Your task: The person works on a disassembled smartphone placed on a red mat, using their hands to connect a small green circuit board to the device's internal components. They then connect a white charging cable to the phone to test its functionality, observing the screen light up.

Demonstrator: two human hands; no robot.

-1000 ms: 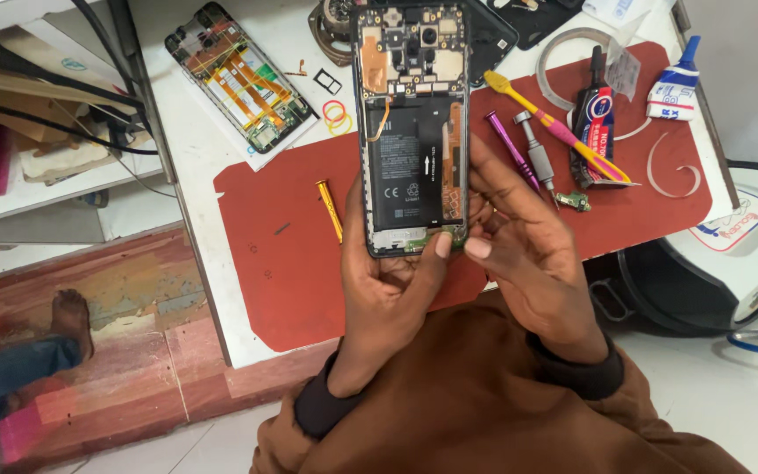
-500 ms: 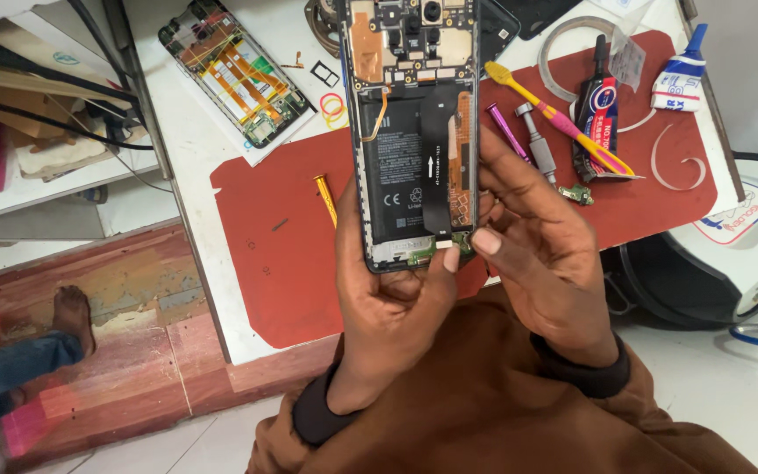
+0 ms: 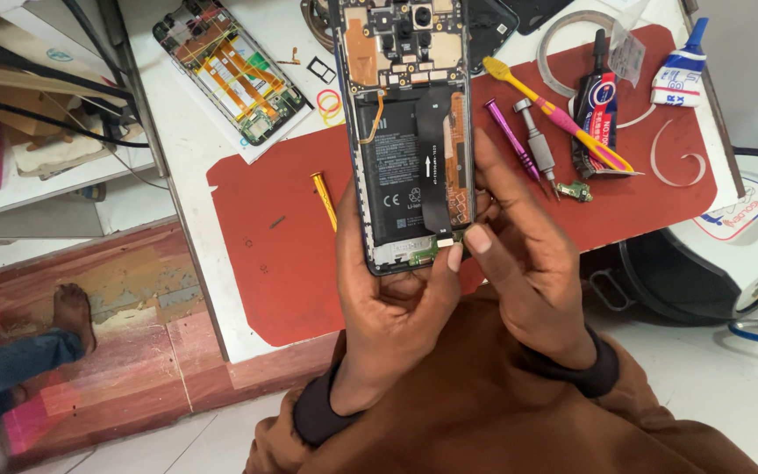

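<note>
Head view: my left hand (image 3: 388,298) and right hand (image 3: 519,263) both grasping opened phone (image 3: 410,132) above red mat (image 3: 265,237) on bench (image 3: 186,149).

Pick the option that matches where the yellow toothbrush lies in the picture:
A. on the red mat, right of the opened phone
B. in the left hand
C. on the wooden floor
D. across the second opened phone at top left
A: the yellow toothbrush lies on the red mat, to the right of the opened phone, beside the purple screwdriver.
</note>
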